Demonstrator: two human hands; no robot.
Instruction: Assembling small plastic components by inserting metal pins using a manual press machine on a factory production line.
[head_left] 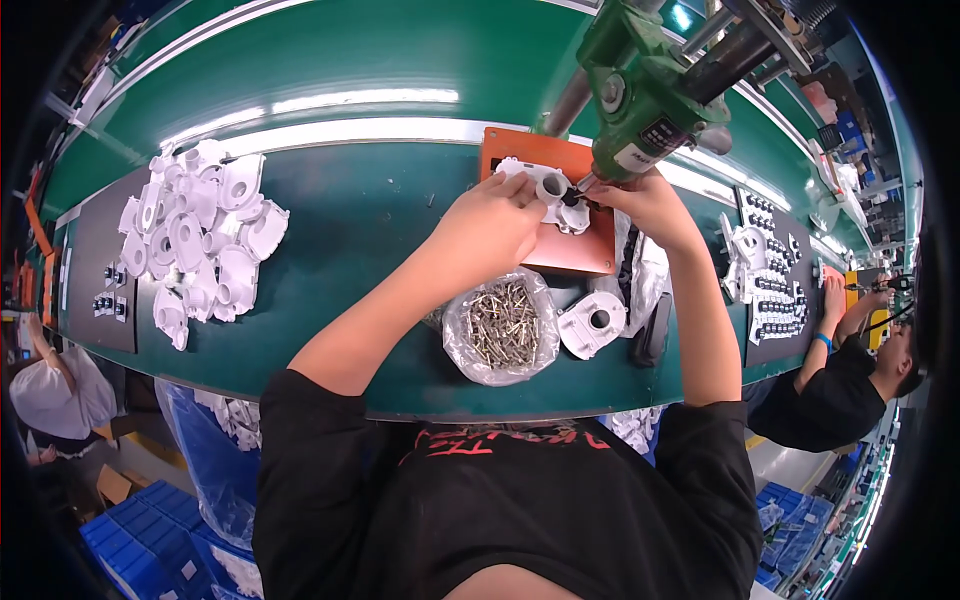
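Beneath a green metal press [640,105] at the far side of a dark green tabletop [365,190], a white moulded plastic part with a round collar [573,218] sits on a flat orange metal base [585,252]. The person's left hand [490,228] has its grip curled onto the part's left side, grasping it. The right hand [648,208] reaches in from the opposite side, fingertips gathered near the collar and the press tip (whether that grip is clenched on anything, I cannot tell). Nearer the person are a clear plastic bag of metal screws [500,325] and, just right of it, a loose white plastic piece with a round hole [590,338]. A heap of similar white plastic pieces [185,240] lies well to the left.
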